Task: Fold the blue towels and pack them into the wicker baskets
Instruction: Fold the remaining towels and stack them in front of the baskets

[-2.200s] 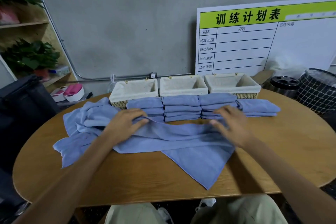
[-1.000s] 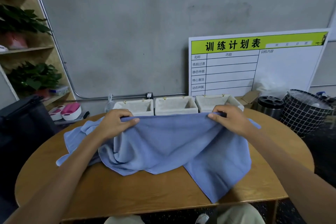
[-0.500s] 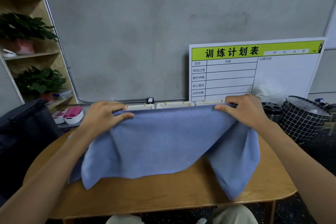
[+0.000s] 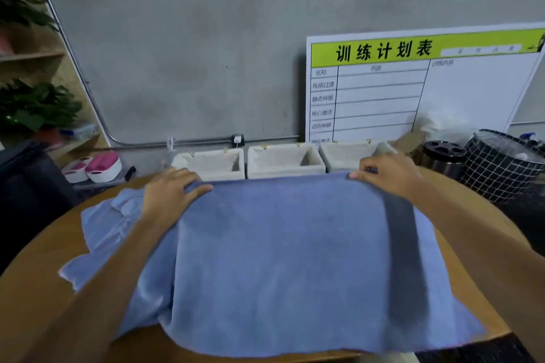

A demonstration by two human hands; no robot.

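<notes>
A soft, nappy blue towel (image 4: 283, 259) spreads across the middle of the frame over the rounded wooden tabletop (image 4: 38, 280), its near edge draping past the front rim. The left hand (image 4: 168, 194) and right hand (image 4: 389, 174) each pinch a far corner in a closed grip. Behind that taut edge stand three cloth-lined wicker baskets (image 4: 283, 162), their lower walls hidden. Crumpled blue towels (image 4: 109, 224) lie at centre left.

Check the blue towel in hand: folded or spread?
Spread. The blue towel is stretched flat between left hand and right hand, which grip its far edge.
</notes>
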